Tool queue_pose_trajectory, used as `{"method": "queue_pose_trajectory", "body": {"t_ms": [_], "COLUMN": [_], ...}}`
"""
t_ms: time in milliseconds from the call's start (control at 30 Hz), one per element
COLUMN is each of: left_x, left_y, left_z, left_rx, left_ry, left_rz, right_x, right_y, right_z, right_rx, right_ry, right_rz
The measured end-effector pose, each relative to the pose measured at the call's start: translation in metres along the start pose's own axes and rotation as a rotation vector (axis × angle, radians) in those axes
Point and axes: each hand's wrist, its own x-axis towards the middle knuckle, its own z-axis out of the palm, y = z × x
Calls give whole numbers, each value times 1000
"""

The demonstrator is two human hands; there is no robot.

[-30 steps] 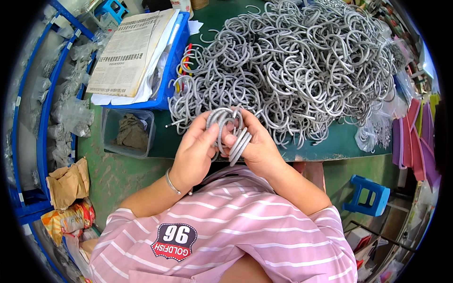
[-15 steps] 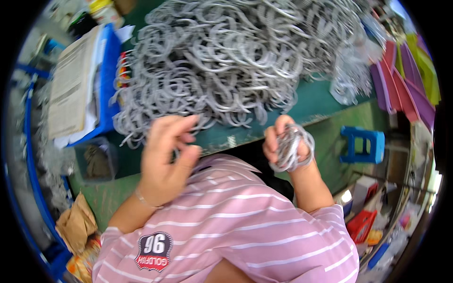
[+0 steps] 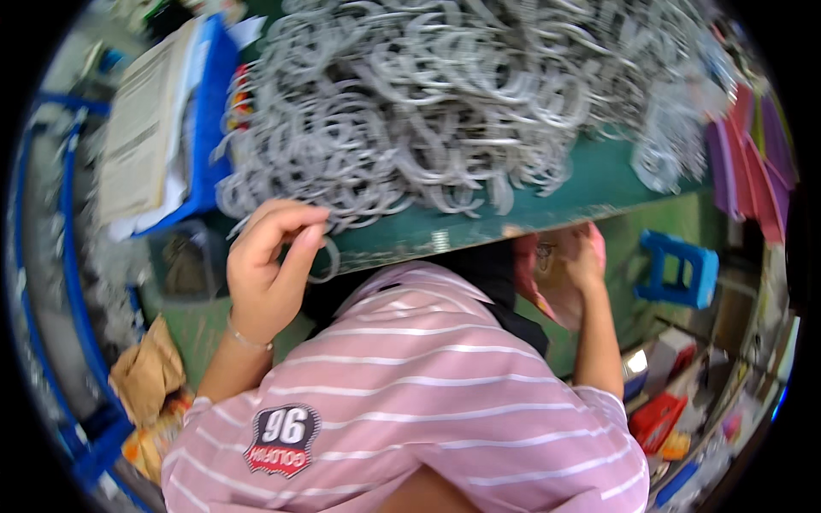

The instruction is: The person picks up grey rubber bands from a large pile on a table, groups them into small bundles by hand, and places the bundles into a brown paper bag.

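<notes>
A large heap of thin grey rings [image 3: 410, 103] covers the green table [image 3: 479, 227] in front of me. At the heap's near left edge, my left hand [image 3: 272, 265] has thumb and forefinger pinched on a single grey ring [image 3: 328, 259], which hangs down at the table's front edge. My right hand [image 3: 584, 261] is lower, just past the table edge on the right, at the mouth of a pink bag-like thing [image 3: 543, 278]. Its fingers are blurred and partly hidden there, so whether it grips the pink rim or anything else does not show.
On the left stands a blue file tray [image 3: 203, 128] with papers, and below it a clear plastic tub [image 3: 186, 265]. Clear bags [image 3: 667, 141] lie at the table's right end beside pink and purple bins [image 3: 748, 162]. A blue stool [image 3: 678, 269] stands on the floor.
My right hand, which held a bundle of grey rings, has moved right and down to the pink bag-like thing; the bundle is out of sight. My left hand has closed on one ring.
</notes>
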Motion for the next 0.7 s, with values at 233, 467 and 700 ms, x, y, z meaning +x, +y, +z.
{"method": "queue_pose_trajectory", "body": {"t_ms": [233, 467, 700], "left_x": [-44, -47, -47], "left_y": [-26, -49, -23], "left_z": [-20, 0, -33], "left_rx": [445, 596, 372], "left_ry": [-3, -140, 8], "left_rz": [-45, 162, 238], "right_x": [7, -5, -11], "right_y": [-134, -285, -360], "right_z": [-70, -37, 13], "right_rx": [252, 445, 498], "right_ry": [-97, -384, -431], "right_rz": [-55, -925, -1294]}}
